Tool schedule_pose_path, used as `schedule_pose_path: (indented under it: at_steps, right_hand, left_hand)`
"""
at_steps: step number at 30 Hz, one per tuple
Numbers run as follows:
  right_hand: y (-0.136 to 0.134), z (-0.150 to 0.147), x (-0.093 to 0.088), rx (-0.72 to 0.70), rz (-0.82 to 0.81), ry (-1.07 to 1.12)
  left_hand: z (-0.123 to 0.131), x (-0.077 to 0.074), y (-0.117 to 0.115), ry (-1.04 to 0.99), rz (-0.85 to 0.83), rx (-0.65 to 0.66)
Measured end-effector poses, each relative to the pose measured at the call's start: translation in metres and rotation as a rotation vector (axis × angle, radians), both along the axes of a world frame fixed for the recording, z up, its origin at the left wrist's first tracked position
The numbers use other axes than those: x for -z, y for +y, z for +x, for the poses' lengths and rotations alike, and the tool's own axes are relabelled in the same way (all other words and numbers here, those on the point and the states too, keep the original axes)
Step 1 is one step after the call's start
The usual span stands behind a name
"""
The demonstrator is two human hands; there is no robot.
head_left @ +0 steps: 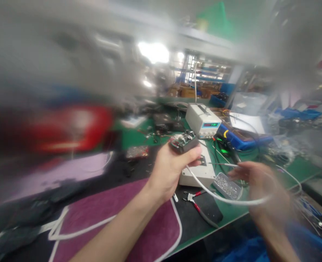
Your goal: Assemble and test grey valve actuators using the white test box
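My left hand point(172, 167) is closed around a small dark electronic module point(184, 142) with an exposed circuit board, held up above the bench. A white cable point(232, 200) runs from under that hand in a loop toward my right hand point(255, 178). The right hand is blurred by motion; its fingers seem pinched near a thin metal tool point(223, 164) and the cable, but the grip is unclear. Below the hands lie a flat white box point(197, 174) and a small clear tray of tiny metal parts point(227, 185).
A white bench power supply point(203, 120) with a lit display stands behind the module. Red-handled pliers point(195, 200) lie on a dark pad. A purple mat point(128, 218) covers the near bench, green mat point(300, 167) to the right. The left side is smeared.
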State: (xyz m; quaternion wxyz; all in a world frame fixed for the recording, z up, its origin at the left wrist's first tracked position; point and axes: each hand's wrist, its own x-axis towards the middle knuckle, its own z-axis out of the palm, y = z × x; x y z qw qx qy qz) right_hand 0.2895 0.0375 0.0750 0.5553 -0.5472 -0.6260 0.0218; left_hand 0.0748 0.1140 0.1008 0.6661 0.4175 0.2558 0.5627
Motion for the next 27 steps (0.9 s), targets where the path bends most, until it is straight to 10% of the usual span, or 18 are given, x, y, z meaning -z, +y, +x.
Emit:
schedule_pose_path:
  at_steps: [5, 12, 27]
  right_hand:
    - [0.008, -0.014, 0.000, -0.033, 0.140, 0.061]
    - [0.024, -0.027, -0.001, -0.039, 0.166, 0.070]
    - [0.043, -0.025, 0.004, -0.200, -0.378, 0.296]
  left_hand:
    - [0.008, 0.030, 0.018, 0.203, 0.092, 0.050]
    - [0.003, 0.032, 0.024, 0.345, 0.201, 0.086]
    - [0.007, 0.035, 0.028, 0.417, 0.267, -0.074]
